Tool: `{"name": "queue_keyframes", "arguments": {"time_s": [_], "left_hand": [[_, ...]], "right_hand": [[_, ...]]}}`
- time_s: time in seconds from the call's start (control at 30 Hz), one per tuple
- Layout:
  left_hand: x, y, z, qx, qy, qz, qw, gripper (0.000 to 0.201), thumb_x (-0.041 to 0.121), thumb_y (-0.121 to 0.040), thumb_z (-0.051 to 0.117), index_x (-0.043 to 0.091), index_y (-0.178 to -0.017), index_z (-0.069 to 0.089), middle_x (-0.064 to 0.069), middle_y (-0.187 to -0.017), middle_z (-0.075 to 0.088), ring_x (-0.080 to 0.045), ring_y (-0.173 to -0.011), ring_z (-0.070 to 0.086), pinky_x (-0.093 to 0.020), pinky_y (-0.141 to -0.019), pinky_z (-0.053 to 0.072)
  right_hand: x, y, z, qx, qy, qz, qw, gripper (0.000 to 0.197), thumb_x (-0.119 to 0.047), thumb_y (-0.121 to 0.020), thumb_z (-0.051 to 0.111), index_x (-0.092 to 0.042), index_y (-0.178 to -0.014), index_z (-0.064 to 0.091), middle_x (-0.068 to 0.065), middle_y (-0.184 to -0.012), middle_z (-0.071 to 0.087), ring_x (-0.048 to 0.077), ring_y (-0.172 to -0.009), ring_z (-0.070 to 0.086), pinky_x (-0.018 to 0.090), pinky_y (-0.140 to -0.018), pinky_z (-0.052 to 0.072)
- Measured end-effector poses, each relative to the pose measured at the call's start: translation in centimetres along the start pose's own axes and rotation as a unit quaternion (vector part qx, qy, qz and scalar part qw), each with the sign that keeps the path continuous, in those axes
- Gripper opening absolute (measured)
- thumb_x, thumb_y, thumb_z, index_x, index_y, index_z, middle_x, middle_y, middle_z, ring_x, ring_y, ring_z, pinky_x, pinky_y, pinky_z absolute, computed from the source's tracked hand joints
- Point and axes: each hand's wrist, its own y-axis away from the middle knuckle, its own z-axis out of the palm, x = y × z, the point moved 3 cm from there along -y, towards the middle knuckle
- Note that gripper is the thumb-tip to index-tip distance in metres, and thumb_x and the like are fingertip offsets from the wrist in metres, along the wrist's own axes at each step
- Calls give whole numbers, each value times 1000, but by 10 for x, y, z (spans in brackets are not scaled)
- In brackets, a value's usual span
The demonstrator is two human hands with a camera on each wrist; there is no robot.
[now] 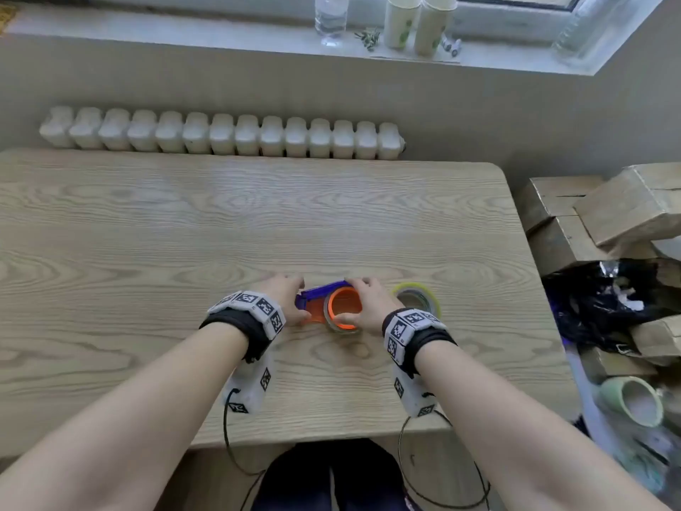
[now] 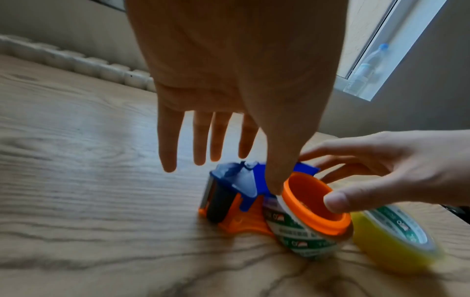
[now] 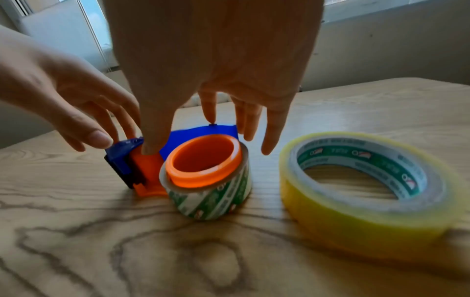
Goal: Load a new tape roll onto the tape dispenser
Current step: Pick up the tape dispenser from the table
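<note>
A blue and orange tape dispenser lies on its side on the wooden table. Its orange hub points up, with a nearly bare green-and-white printed core around it. My right hand spans the hub, thumb on the near side and fingertips on the blue side plate behind. My left hand hangs over the cutter end. Its thumb touches the dispenser beside the hub, and its fingers stay straight beyond it. A full yellow tape roll lies flat just right of the dispenser.
The table's right edge borders cardboard boxes and a black bag. A white radiator runs behind the table. Cups and a bottle stand on the windowsill. Wrist-camera cables hang off the near edge.
</note>
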Motion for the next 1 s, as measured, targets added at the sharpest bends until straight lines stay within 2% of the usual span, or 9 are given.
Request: {"name": "queue_keyframes", "arguments": {"time_s": [0.13,0.3,0.43,0.6,0.67,0.77,0.83,0.9,1.0], "left_hand": [[-9,-6,16,-4,30,-11,999,58,39,-77,68,15,-127,49,-13,-127,53,-30,-113,55,-37,-94,46],[-16,-12,30,-2,53,-22,998,65,33,-81,66,17,-137,39,-14,-133,52,-32,-119,53,-40,-95,46],[-19,-11,38,-5,88,-14,996,65,30,-82,65,18,-139,36,-14,-132,52,-30,-119,53,-41,-97,44],[-19,-6,27,10,132,2,991,58,23,-81,65,15,-133,42,-14,-122,58,-31,-112,55,-38,-92,46],[-21,-4,19,29,169,10,985,53,16,-77,66,12,-127,47,-14,-115,62,-31,-103,58,-37,-87,47],[-23,-1,4,45,236,5,971,50,10,-72,69,15,-117,48,-9,-92,65,-22,-73,58,-29,-69,46],[-21,2,-10,53,285,1,957,46,14,-74,74,17,-111,46,-5,-80,63,-15,-62,56,-24,-63,46],[-14,5,-27,73,316,-3,946,45,26,-78,73,15,-112,45,-3,-78,65,-19,-69,61,-29,-70,50],[-2,10,-56,102,327,-19,939,51,37,-87,61,9,-125,44,6,-69,60,-18,-78,56,-21,-62,41]], "right_hand": [[6,-5,17,-17,-7,11,1000,106,-47,-66,78,-30,-148,13,11,-152,21,29,-139,31,41,-109,37],[9,-11,29,-7,-13,16,1000,117,-37,-61,84,-34,-148,5,13,-154,12,31,-142,26,43,-106,41],[9,-11,31,10,-29,19,999,111,-26,-61,83,-29,-147,12,13,-147,22,32,-135,33,42,-101,45],[4,-7,26,25,-43,18,999,104,-28,-58,82,-27,-143,21,10,-133,35,31,-121,47,42,-90,50],[-1,-4,19,42,-48,9,998,101,-26,-58,81,-27,-142,23,9,-129,37,29,-117,50,41,-87,52],[-10,0,0,66,-36,-12,997,99,-25,-60,80,-26,-142,24,7,-131,36,26,-120,46,38,-86,51],[-16,2,-17,84,-26,-28,996,99,-25,-60,81,-25,-142,25,7,-133,36,26,-121,45,36,-86,49],[-23,3,-35,107,-20,-45,993,98,-23,-58,81,-25,-140,27,7,-133,35,27,-121,46,36,-86,50],[-34,6,-62,137,-9,-71,988,97,-21,-57,81,-26,-138,29,8,-134,33,28,-122,44,43,-84,53]]}}
